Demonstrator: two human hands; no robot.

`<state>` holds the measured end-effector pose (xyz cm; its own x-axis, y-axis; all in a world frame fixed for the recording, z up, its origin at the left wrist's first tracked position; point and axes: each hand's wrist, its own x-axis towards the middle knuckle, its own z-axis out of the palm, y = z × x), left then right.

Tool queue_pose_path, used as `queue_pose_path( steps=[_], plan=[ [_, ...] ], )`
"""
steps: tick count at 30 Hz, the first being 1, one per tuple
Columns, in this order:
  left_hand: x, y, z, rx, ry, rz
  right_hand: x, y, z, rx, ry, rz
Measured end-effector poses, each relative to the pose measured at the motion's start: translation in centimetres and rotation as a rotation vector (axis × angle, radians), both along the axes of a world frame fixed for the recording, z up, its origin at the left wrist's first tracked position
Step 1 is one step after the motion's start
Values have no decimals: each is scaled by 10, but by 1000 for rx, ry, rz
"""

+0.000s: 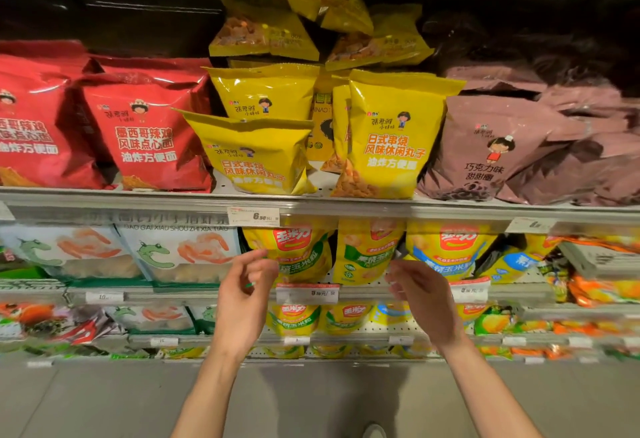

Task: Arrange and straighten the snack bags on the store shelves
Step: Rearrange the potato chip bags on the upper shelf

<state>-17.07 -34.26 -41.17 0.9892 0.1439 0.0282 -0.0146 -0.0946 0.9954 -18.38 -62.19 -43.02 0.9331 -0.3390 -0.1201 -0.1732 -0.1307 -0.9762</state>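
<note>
While both hands, left and right, hung loose and empty, the leaning yellow snack bag at twelve o'clock on the upper shelf wanted lifting by both corners, then squaring upright.

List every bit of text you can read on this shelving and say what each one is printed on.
"墨西哥辣鸡风味点心面 油炸方便面": red bag
"日式串烧风味休闲丸子 油炸方便面": upright yellow bag
"巧克力味 甜甜圈": mauve bag
"BAO GAI XIAO SHOU ZHI XIA TIAO": white shrimp-picture bag
"6.50": price tag on the upper shelf rail
Too blurred to read: the lower price tags, the corn-snack bags' small print.
</note>
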Motion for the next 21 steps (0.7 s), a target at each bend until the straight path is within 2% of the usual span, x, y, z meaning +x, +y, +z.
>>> queue_pose_path(
  steps=[6, 12, 16, 21],
  plan=[
    [-5, -23, 14, -35, 22, -39, -16, -20, 23, 35, -28, -38],
    [-12, -62, 28, -11, -9, -79, -21, -56, 41, -39, -94, -49],
    [-18, -101, 40, -5, -54, -57, -16, -91, 59, -115, -140, -21],
    [-21, -176, 57, -95, -82, -33, -16, -158, 77, -129, -195, 49]
  ],
)
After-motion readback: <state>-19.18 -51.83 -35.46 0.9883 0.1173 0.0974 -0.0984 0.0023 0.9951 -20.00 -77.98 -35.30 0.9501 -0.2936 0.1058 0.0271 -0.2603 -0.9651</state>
